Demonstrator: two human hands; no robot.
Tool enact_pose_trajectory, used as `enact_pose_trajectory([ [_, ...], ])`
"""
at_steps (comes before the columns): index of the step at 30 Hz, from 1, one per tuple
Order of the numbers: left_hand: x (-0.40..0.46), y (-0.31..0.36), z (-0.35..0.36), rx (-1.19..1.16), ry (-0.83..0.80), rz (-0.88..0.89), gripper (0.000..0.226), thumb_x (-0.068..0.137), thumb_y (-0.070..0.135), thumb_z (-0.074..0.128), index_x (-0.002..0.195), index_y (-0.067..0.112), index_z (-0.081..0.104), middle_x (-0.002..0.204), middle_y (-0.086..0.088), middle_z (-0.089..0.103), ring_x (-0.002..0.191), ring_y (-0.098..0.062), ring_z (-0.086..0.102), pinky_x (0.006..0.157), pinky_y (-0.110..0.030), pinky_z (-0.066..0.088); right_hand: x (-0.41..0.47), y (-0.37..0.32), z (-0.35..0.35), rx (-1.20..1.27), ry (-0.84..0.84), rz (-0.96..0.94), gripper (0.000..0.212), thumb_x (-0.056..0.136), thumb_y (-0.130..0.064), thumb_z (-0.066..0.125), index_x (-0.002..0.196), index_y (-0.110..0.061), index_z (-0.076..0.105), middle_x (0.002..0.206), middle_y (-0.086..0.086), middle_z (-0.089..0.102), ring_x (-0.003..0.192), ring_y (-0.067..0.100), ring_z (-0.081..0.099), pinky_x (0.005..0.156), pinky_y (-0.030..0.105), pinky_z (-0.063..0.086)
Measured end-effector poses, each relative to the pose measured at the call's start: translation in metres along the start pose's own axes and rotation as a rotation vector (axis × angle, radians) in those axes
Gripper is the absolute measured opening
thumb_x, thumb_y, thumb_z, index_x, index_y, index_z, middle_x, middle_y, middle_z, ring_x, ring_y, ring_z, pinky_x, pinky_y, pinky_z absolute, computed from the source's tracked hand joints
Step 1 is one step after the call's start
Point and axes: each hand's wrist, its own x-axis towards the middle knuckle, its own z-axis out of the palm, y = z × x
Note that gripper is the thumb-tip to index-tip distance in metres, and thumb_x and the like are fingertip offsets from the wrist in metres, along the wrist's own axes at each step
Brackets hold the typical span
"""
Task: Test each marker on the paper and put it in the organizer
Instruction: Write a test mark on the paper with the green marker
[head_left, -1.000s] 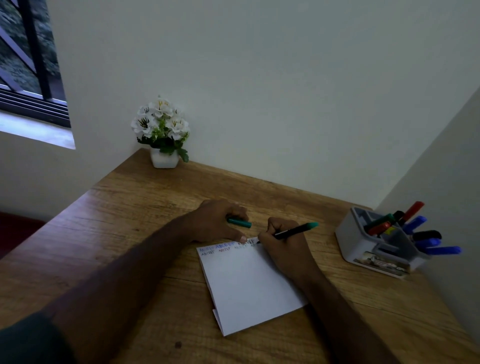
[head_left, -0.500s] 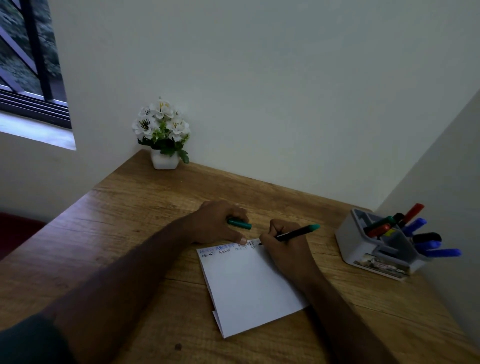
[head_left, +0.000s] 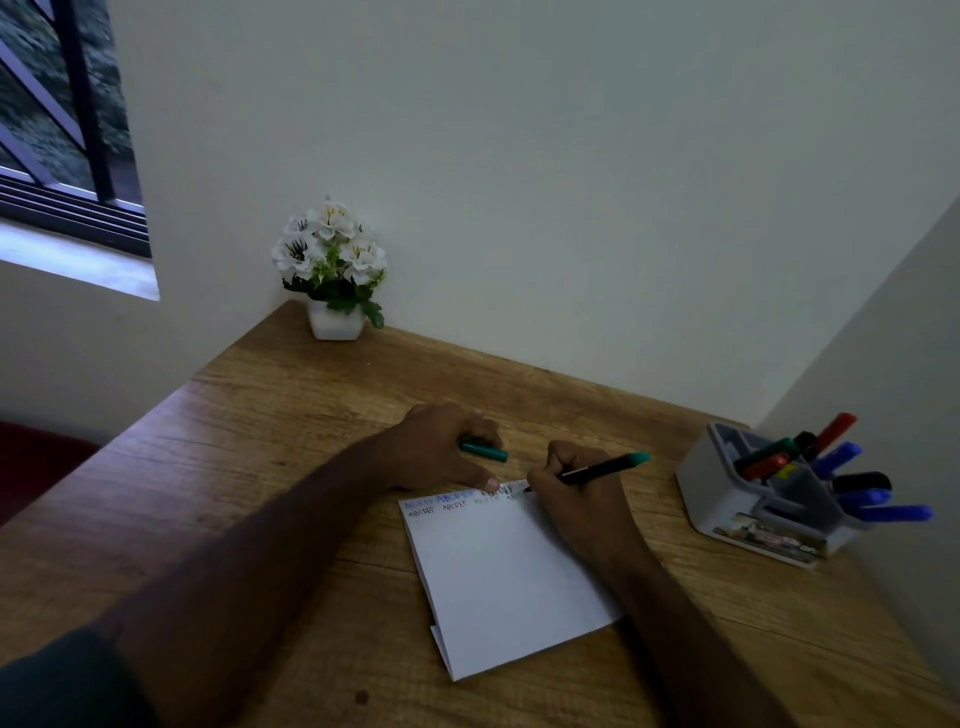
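The right hand (head_left: 576, 488) pinches a green-ended black marker (head_left: 605, 469) in a writing grip, its tip at the far right corner of the white paper (head_left: 498, 577), where rows of small test lettering run along the top edge. The marker's long axis slants up and to the right, so its green tail already points roughly toward the grey organizer (head_left: 748, 499), which stands well apart on the right side of the wooden desk (head_left: 249, 467), with red, blue, black and green markers leaning out of its compartments. The left hand (head_left: 441, 447) rests at the paper's top edge, thumb pressing the sheet down while the curled fingers hold the green cap (head_left: 483, 450), which lies nearly level just beside the writing hand. My reading is that the coming move turns on this gap: cap and tip sit close, with the cap's open end hidden, so capping needs both hands to meet, then the right hand, nearer the organizer, carries it over
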Motion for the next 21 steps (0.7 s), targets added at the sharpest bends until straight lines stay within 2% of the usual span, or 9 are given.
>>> enact_pose_trajectory([
  [8,-0.0017,0.0014,-0.001,0.017,0.008,-0.004,0.064,0.074,0.05,0.077,0.131,0.028,0.06,0.145,0.006,0.05,0.138,-0.014,0.039,0.116,-0.04,0.025,0.0014,-0.0002,-0.0001,0.017,0.01,-0.003,0.031,0.077,0.006,0.062,0.058,0.002,0.038,0.055,0.004,0.039,0.053,0.01,0.034,0.048,0.021,0.028],
  [13,-0.0011,0.0004,-0.001,0.014,0.011,0.003,0.062,0.074,0.048,0.078,0.13,0.027,0.06,0.143,0.007,0.052,0.136,-0.012,0.042,0.115,-0.038,0.028,0.001,-0.0023,0.0003,0.02,0.012,-0.001,0.036,0.075,0.007,0.062,0.054,-0.012,0.039,0.053,0.001,0.037,0.052,0.009,0.033,0.047,0.021,0.027],
  [17,-0.0007,-0.0023,-0.0008,-0.004,0.015,0.001,0.061,0.073,0.049,0.079,0.128,0.028,0.062,0.143,0.008,0.053,0.135,-0.011,0.043,0.115,-0.037,0.029,0.0018,-0.0016,0.0004,0.028,0.007,0.002,0.034,0.075,0.006,0.063,0.054,-0.007,0.039,0.053,0.001,0.04,0.052,0.008,0.035,0.048,0.02,0.029],
  [21,-0.0009,-0.0005,0.0003,-0.004,0.022,0.004,0.058,0.074,0.048,0.078,0.127,0.028,0.063,0.139,0.009,0.056,0.132,-0.01,0.045,0.113,-0.032,0.03,0.0017,-0.0017,-0.0004,0.032,0.013,0.019,0.035,0.076,0.005,0.063,0.055,-0.012,0.04,0.053,0.0,0.04,0.052,0.009,0.035,0.048,0.022,0.029],
])
